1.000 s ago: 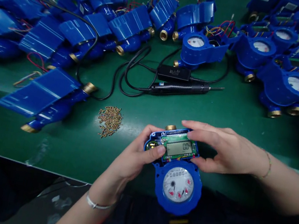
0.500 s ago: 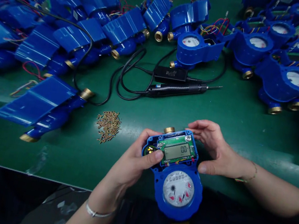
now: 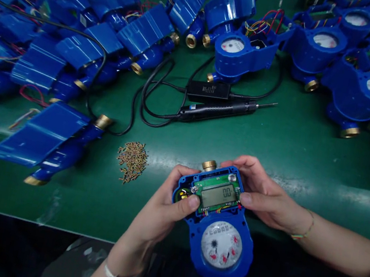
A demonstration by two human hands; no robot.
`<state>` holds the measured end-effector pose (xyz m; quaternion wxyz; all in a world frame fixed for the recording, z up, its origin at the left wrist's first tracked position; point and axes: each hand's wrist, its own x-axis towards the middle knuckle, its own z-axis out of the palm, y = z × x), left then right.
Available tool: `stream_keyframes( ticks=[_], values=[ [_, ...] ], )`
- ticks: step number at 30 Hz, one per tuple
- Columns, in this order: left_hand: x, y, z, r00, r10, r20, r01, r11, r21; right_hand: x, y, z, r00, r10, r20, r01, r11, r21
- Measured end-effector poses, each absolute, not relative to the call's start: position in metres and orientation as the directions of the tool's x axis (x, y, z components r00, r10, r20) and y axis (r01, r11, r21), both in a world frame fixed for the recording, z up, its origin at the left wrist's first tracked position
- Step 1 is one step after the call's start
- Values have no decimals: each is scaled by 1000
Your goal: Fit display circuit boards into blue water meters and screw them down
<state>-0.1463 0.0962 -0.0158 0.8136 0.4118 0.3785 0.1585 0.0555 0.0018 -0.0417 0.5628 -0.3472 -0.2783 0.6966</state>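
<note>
A blue water meter [image 3: 215,276] is held between both hands over the table's front edge. Its upper housing is uncovered, showing a green circuit board [image 3: 211,179] with an LCD screen [image 3: 216,197] that reads about 0.0. Below the board sits a round dial with red pointers. My left hand [image 3: 170,202] grips the meter's left side, thumb on the board's lower left corner near the wires. My right hand [image 3: 261,194] closes on the right side, thumb at the board's right edge and fingers behind the housing. A brass threaded end [image 3: 209,165] sticks out at the top.
Loose brass-coloured screws [image 3: 132,162] lie in a pile left of the meter. Beyond them rests a black electric screwdriver [image 3: 218,111] with its cable. Several blue water meters stand at the back and right, and one with a flat blue plate [image 3: 44,134] lies at left.
My right hand has moved in from beside the meter and now holds its right side, thumb on the board's edge. The left hand keeps its grip. The view has shifted slightly.
</note>
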Motion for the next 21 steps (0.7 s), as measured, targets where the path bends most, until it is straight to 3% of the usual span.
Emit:
stream_keyframes(
  ticks=[14, 21],
  values=[
    [-148, 93, -16, 627, 572, -528, 57, 642, 764, 62, 1, -59, -155, 987, -31, -518, -108, -848],
    [-149, 95, -18, 626, 569, -533, 57, 648, 759, 58, -2, -64, -129, 991, -40, -531, -104, -841]
  ],
)
